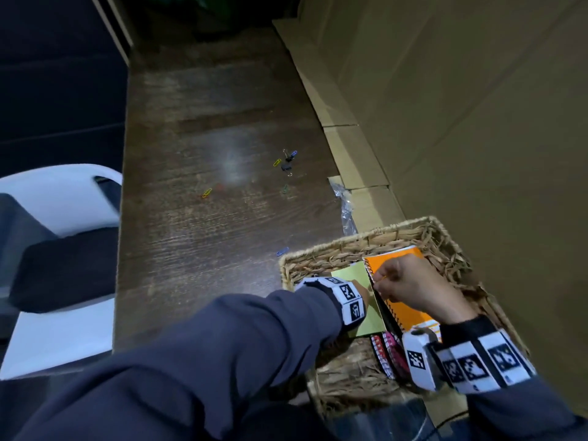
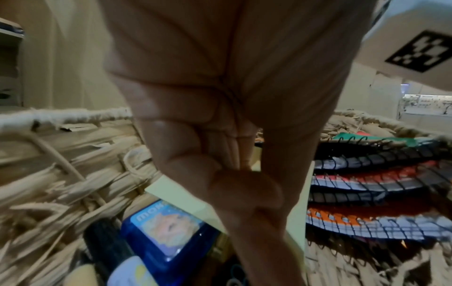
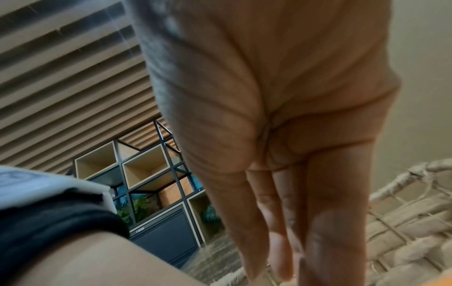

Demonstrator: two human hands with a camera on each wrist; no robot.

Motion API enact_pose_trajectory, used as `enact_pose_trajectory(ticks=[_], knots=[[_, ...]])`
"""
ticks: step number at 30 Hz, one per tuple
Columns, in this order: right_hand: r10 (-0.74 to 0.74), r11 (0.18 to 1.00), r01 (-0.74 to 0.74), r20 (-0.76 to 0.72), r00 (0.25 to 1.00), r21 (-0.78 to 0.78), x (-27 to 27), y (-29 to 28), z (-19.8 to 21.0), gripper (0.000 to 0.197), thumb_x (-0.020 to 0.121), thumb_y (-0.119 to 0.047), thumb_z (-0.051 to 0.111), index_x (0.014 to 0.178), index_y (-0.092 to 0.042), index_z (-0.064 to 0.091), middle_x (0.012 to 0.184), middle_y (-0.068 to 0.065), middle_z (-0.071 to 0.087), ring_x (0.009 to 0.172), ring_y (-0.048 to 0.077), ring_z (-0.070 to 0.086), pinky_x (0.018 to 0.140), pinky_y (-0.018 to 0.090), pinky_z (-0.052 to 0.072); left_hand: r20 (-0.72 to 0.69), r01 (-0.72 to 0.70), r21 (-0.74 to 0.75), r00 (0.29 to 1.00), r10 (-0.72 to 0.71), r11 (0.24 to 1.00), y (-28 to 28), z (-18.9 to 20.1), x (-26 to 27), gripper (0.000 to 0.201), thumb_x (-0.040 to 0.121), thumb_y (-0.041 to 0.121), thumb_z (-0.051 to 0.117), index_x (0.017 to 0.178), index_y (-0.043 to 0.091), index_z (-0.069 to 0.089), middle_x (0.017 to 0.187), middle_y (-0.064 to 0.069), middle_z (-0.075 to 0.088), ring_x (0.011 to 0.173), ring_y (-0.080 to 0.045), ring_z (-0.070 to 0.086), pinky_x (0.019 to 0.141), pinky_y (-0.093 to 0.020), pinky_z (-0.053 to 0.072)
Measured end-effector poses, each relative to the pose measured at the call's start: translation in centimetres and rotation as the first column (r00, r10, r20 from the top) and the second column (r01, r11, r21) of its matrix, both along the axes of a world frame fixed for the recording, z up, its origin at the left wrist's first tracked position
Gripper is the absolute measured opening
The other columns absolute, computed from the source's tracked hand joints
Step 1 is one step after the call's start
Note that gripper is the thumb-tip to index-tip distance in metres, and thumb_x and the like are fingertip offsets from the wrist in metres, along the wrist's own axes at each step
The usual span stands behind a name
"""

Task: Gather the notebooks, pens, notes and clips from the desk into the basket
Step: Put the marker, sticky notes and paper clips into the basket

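A wicker basket stands at the desk's near right corner. Inside it lie an orange spiral notebook, a pale yellow-green pad of notes and more spiral notebooks stacked on edge. My left hand reaches into the basket and grips the pad of notes with curled fingers. My right hand hovers over the orange notebook's spiral edge and pinches a thin yellow thing that looks like a paper clip. Several clips remain on the desk: a blue one, a yellow one, black binder clips and an orange-yellow one.
The dark wooden desk runs away from me. Cardboard sheets wall off its right side, with a crumpled plastic wrapper at their foot. A white chair stands at the left. A blue box and a black pen lie in the basket.
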State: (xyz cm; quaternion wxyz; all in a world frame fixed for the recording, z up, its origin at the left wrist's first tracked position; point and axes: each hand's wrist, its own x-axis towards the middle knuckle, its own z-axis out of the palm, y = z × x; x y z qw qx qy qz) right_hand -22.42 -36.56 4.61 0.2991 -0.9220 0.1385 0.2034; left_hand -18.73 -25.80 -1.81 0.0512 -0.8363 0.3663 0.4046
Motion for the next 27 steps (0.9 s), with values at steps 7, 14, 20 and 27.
enact_pose_trajectory(ticks=[7, 14, 20, 27], knots=[[0.046, 0.998, -0.048, 0.038, 0.998, 0.038, 0.2, 0.2, 0.1, 0.024, 0.086, -0.013, 0.061, 0.063, -0.021, 0.065, 0.062, 0.001, 0.067, 0.059, 0.017, 0.060, 0.070, 0.044, 0.054, -0.064, -0.217, -0.244, 0.976, 0.208, 0.945, 4.0, 4.8, 2.6, 0.025, 0.086, 0.022, 0.061, 0.070, 0.003, 0.067, 0.072, -0.009, 0.069, 0.065, -0.025, 0.063, 0.056, -0.029, 0.047], [0.159, 0.985, -0.171, 0.235, 0.959, 0.034, 9.5, 5.7, 3.9, 0.011, 0.085, -0.016, 0.064, 0.075, -0.019, 0.068, 0.068, -0.001, 0.069, 0.064, 0.017, 0.061, 0.063, 0.030, 0.048, -0.102, -0.644, -0.570, 0.673, 0.733, 0.511, 17.0, 6.1, 11.0, 0.009, 0.085, 0.018, 0.064, 0.091, 0.018, 0.071, 0.072, 0.011, 0.062, 0.071, -0.007, 0.061, 0.072, -0.020, 0.047], [0.282, 0.956, -0.294, 0.303, 0.910, -0.005, 21.0, 14.6, 2.3, 0.012, 0.085, -0.017, 0.061, 0.081, -0.013, 0.072, 0.074, -0.001, 0.067, 0.074, 0.013, 0.060, 0.059, 0.017, 0.035, 0.022, -0.752, -0.577, 0.376, 0.926, 0.319, 26.3, 1.3, 16.9, 0.015, 0.085, 0.012, 0.062, 0.095, 0.012, 0.073, 0.094, -0.007, 0.075, 0.088, -0.021, 0.068, 0.076, -0.019, 0.044], [0.259, 0.965, -0.259, 0.185, 0.948, -0.026, 30.4, 22.5, -7.3, 0.020, 0.086, -0.014, 0.052, 0.083, -0.008, 0.071, 0.092, 0.016, 0.073, 0.093, 0.031, 0.067, 0.079, 0.032, 0.051, 0.057, -0.712, -0.667, 0.247, 0.967, 0.220, 32.6, -1.5, 22.6, 0.012, 0.085, 0.012, 0.062, 0.088, 0.012, 0.073, 0.089, -0.007, 0.075, 0.087, -0.024, 0.068, 0.081, -0.024, 0.049]])
